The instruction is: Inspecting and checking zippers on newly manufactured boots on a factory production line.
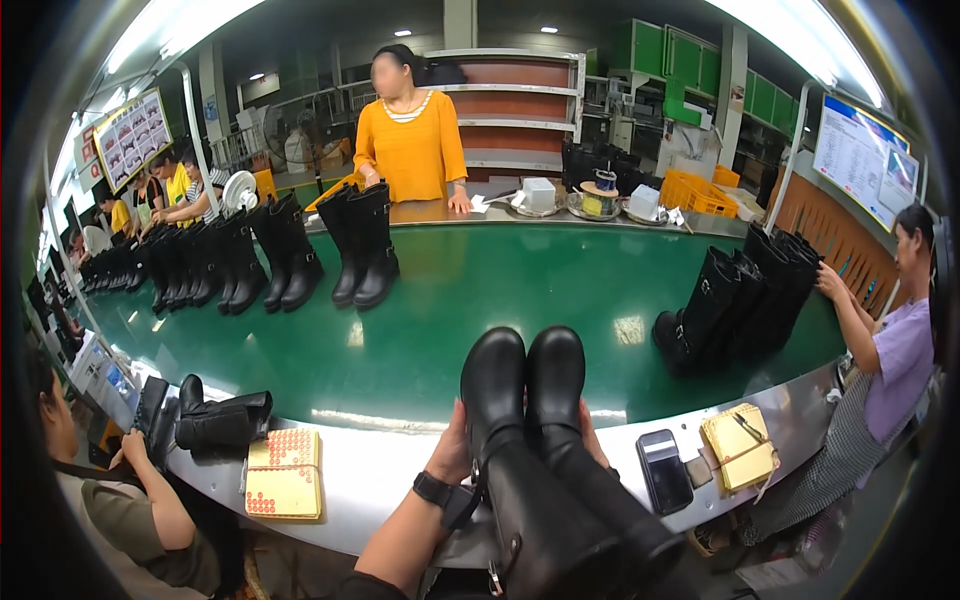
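Observation:
A pair of tall black boots fills the lower middle, toes pointing away from me and shafts running back toward the lower right. My left hand presses on the outer side of the left boot, near its foot; a dark watch is on that wrist. On the other side, my right hand grips the right boot, mostly hidden behind it. A buckle strap with a small metal pull shows along the left shaft. The boots are held together above the metal table edge.
A green conveyor belt crosses ahead, with several standing boots at left and a cluster at right. Beside me lie a phone and card stacks. Co-workers are at left, right and across, one in an orange top.

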Demonstrator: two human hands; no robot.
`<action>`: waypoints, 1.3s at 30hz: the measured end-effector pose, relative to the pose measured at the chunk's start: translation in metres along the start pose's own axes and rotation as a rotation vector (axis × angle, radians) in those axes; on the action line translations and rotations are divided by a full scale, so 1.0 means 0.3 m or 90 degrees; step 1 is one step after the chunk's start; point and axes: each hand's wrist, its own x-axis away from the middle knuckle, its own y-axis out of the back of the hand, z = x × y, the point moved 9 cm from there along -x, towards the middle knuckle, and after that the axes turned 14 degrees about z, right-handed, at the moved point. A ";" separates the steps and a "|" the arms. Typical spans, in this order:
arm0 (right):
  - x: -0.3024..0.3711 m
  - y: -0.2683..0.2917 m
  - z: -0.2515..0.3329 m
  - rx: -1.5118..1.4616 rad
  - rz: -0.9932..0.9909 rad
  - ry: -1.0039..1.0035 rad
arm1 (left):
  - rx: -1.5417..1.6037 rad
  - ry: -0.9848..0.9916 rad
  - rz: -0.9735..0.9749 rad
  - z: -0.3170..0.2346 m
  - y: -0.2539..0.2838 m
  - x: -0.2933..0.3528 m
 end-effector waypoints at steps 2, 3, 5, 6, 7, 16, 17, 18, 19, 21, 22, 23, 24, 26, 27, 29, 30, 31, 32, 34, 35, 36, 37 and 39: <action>0.004 -0.010 -0.007 0.040 0.071 0.005 | 0.035 -0.010 0.089 0.014 0.015 -0.006; 0.004 -0.028 -0.006 0.075 0.137 0.007 | 0.040 0.004 0.070 0.025 0.049 -0.001; -0.003 -0.021 -0.021 0.045 0.172 -0.008 | 0.050 0.023 0.042 0.040 0.087 0.012; -0.008 -0.029 -0.029 0.018 0.209 -0.015 | 0.030 0.020 0.021 0.038 0.100 0.017; -0.015 0.008 -0.034 0.027 0.143 -0.013 | 0.011 0.034 -0.011 0.044 0.112 0.023; -0.039 0.027 -0.007 0.296 0.100 -0.015 | 0.146 0.008 -0.023 0.050 0.107 -0.009; -0.046 0.023 -0.038 0.120 0.119 -0.061 | 0.280 -0.027 0.155 0.025 0.042 -0.027; -0.050 -0.006 -0.088 -0.243 0.157 -0.139 | 0.248 -0.030 0.129 0.030 0.065 -0.024; -0.057 -0.021 -0.076 -0.266 0.191 -0.115 | 0.227 -0.021 0.084 0.038 0.096 -0.023; -0.064 0.005 -0.091 -0.277 0.142 -0.122 | 0.241 -0.039 0.015 0.043 0.144 -0.017; -0.059 0.048 -0.103 -0.257 0.058 -0.124 | 0.239 -0.044 0.016 0.044 0.149 -0.014; -0.058 0.054 -0.103 -0.276 0.047 -0.101 | 0.225 -0.075 0.004 0.032 0.159 -0.011; -0.056 0.035 -0.100 -0.294 0.092 -0.088 | 0.216 -0.109 0.010 0.016 0.159 -0.010; -0.044 0.069 -0.077 -0.235 0.038 -0.016 | 0.194 -0.122 -0.036 0.010 0.181 -0.001; -0.044 0.061 -0.065 -0.218 0.064 0.004 | 0.184 -0.136 -0.070 0.004 0.198 0.006; -0.043 0.067 -0.064 -0.222 0.053 0.010 | 0.181 -0.140 -0.080 0.001 0.206 0.008; -0.044 0.077 -0.059 -0.226 0.032 0.023 | 0.184 -0.141 -0.111 0.004 0.221 0.014; -0.044 0.078 -0.057 -0.227 0.031 0.023 | 0.180 -0.143 -0.097 0.000 0.217 0.012; -0.045 0.086 -0.052 -0.218 0.017 0.030 | 0.172 -0.141 -0.105 0.002 0.222 0.013; -0.043 0.095 -0.043 -0.208 0.001 0.038 | 0.165 -0.138 -0.112 0.006 0.228 0.013; -0.042 0.095 -0.038 -0.192 0.001 0.043 | 0.141 -0.135 -0.124 0.007 0.233 0.015; -0.035 0.114 -0.041 -0.178 -0.043 0.036 | 0.121 -0.126 -0.150 0.010 0.243 0.019; -0.040 0.096 -0.033 -0.176 0.000 0.046 | 0.117 -0.132 -0.137 0.009 0.239 0.015; -0.039 0.099 -0.031 -0.143 -0.011 0.050 | 0.117 -0.117 -0.170 0.019 0.255 0.019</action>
